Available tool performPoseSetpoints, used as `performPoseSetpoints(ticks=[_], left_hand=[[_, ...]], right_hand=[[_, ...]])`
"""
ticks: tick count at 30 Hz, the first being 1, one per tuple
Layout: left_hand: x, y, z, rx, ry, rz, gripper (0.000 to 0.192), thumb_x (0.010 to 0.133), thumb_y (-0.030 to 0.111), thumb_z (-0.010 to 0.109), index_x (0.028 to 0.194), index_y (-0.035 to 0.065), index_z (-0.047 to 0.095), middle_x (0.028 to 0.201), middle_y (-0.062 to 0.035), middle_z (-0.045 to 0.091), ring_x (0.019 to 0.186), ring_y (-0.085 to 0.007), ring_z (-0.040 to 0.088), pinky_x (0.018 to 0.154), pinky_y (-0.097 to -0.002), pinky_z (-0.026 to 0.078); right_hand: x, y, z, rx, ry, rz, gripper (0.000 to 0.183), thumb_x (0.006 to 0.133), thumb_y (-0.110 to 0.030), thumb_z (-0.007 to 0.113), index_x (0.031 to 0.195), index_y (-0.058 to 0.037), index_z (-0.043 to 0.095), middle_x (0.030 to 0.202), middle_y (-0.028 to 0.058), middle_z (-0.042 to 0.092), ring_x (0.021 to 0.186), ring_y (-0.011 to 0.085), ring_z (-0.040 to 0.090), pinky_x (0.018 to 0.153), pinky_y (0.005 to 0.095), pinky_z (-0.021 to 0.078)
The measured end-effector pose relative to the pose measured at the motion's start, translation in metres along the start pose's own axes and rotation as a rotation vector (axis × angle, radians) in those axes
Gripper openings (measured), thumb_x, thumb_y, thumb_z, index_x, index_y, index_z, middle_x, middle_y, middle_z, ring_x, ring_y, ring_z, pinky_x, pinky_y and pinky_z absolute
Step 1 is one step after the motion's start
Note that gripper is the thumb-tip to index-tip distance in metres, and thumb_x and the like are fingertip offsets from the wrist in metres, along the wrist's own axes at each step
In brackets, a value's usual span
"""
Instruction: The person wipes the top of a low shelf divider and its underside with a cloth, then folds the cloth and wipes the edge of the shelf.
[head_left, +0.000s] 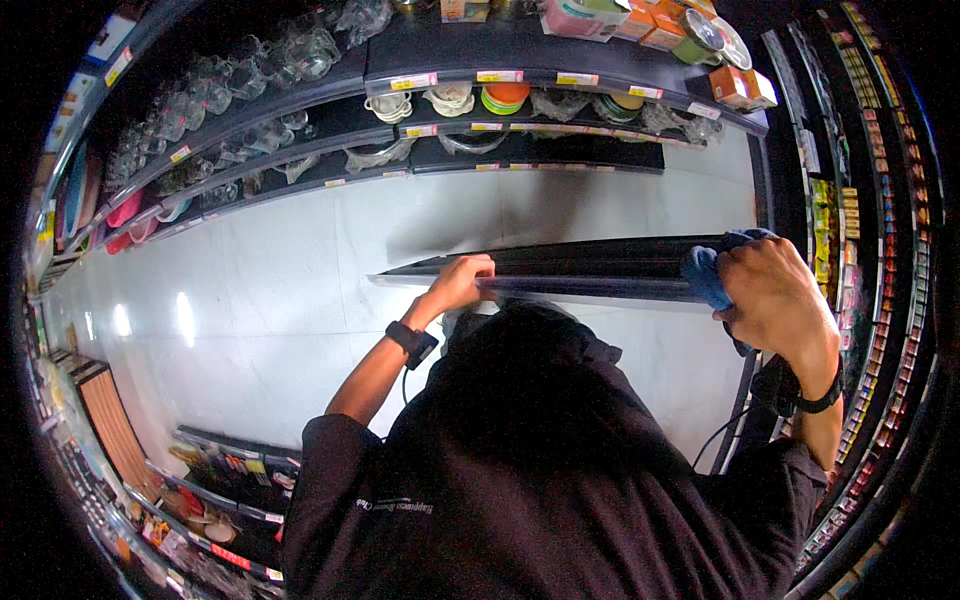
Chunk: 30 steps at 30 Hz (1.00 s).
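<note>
A long black shelf panel (592, 287) with a clear strip along its edge lies across the view in front of my body, above the pale floor. My left hand (463, 283) grips its near edge, left of the middle. At the panel's other end, my right hand (772, 292) holds a bunched blue cloth (705, 277) against it. The fingertips of my right hand are partly hidden by the cloth and the hand itself. Each wrist wears a black band, with a cable running from it.
Black store shelves (517, 56) with bowls (505, 97), glassware (247, 79) and boxes stand ahead. Racks of small packets (823, 225) line the right side. Low shelves (240, 502) with goods stand at the lower left, near a brown slatted panel (116, 427). Pale floor tiles (285, 300) lie between.
</note>
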<state>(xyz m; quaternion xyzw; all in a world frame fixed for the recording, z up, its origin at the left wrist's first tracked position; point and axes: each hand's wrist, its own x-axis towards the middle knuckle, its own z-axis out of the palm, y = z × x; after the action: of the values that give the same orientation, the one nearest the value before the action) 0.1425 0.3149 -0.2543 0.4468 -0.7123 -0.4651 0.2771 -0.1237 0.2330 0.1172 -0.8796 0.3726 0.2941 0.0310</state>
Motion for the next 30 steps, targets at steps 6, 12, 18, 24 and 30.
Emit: performPoseSetpoints(ticks=[6,12,18,24,30], left_hand=[[0.016,-0.007,0.008,0.046,-0.078,0.039,0.021,0.064,0.007,0.066,0.073,0.0029,0.047,0.072,-0.0104,0.051,0.071,-0.03,0.052,0.059,-0.037,0.039],[0.026,-0.033,0.021,0.03,-0.017,0.053,0.021,0.065,0.006,0.065,0.074,0.003,0.046,0.073,-0.0108,0.05,0.074,-0.031,0.052,0.061,-0.0381,0.039],[0.023,-0.06,0.022,-0.027,0.031,-0.039,0.031,0.06,0.012,0.074,0.072,0.0042,0.046,0.07,-0.0093,0.049,0.069,-0.0268,0.049,0.06,-0.0358,0.039],[0.014,-0.046,-0.012,-0.113,-0.029,-0.236,0.032,0.06,0.011,0.075,0.077,0.0025,0.049,0.073,-0.0078,0.05,0.07,-0.02,0.049,0.063,-0.0319,0.04],[0.006,0.055,-0.055,-0.14,0.058,-0.115,0.037,0.067,0.009,0.071,0.1,0.0033,0.055,0.098,-0.0091,0.057,0.095,-0.0204,0.054,0.081,-0.0318,0.041]], right_hand=[[0.018,-0.01,-0.006,-0.066,-0.12,-0.035,0.019,0.052,-0.011,0.065,0.069,-0.003,0.06,0.069,0.0115,0.061,0.069,0.0273,0.059,0.064,0.0343,0.0431],[0.029,-0.031,0.0,-0.18,0.041,-0.091,0.017,0.06,-0.011,0.06,0.075,-0.0049,0.059,0.072,0.0075,0.059,0.073,0.0224,0.058,0.066,0.0319,0.0419],[0.052,-0.045,0.008,-0.221,0.237,-0.186,0.012,0.067,-0.012,0.055,0.08,-0.0129,0.055,0.078,0.0027,0.052,0.082,0.0179,0.052,0.071,0.0295,0.0368],[0.078,-0.064,-0.001,-0.21,0.434,-0.264,0.005,0.064,-0.019,0.058,0.066,-0.015,0.057,0.067,0.0012,0.055,0.065,0.0188,0.054,0.059,0.0299,0.0355],[0.102,-0.1,-0.024,-0.132,0.519,-0.39,0.004,0.066,-0.014,0.061,0.063,-0.0108,0.06,0.066,0.001,0.06,0.063,0.0138,0.06,0.053,0.0252,0.0396]])
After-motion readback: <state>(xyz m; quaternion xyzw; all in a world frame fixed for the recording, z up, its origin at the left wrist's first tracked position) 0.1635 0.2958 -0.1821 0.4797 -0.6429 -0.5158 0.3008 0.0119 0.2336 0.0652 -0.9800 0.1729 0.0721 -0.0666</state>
